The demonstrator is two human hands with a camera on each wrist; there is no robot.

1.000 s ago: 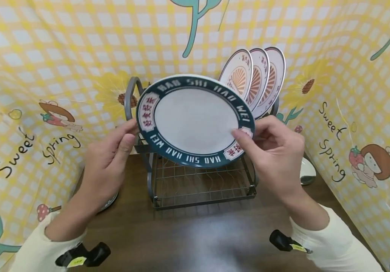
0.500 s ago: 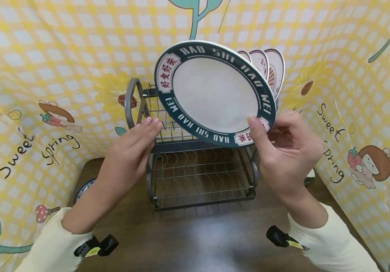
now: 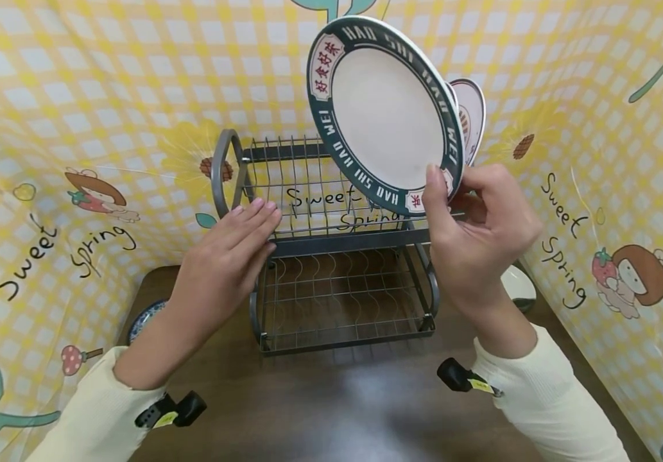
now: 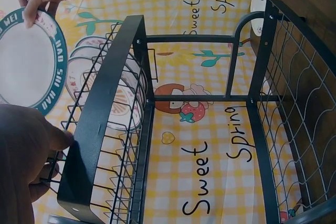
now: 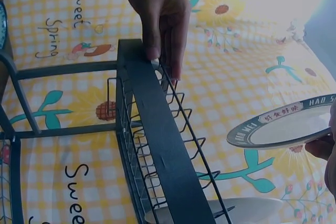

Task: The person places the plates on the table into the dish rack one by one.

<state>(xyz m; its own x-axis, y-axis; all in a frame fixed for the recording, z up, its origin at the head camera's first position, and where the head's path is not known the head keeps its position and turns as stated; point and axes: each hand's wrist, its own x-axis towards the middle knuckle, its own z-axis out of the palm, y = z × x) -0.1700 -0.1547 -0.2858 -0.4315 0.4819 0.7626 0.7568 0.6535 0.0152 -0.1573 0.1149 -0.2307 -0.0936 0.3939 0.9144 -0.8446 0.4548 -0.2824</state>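
A white plate with a green lettered rim (image 3: 389,119) is tilted in the air above the right side of the dish rack (image 3: 337,245). My right hand (image 3: 478,224) pinches its lower right edge, thumb on the front face and fingers behind. My left hand (image 3: 224,260) grips the upper tier's front rail near its left end; the right wrist view shows the thumb (image 5: 152,45) outside and fingers over the wires. Several white plates with a sunburst pattern stand upright in the upper tier; one plate (image 3: 472,119) shows behind the held one, which hides the others in the head view.
The rack's lower tier (image 3: 343,308) is bare wire. A blue-patterned dish (image 3: 146,319) lies left of the rack on the brown table (image 3: 331,404), and a white and green dish (image 3: 518,289) lies to the right. Checked yellow cloth (image 3: 135,77) walls the space in.
The green-rimmed plate has risen and moved right, turning more upright, in my right hand. My left hand has let go of the plate and come onto the rack's front rail.
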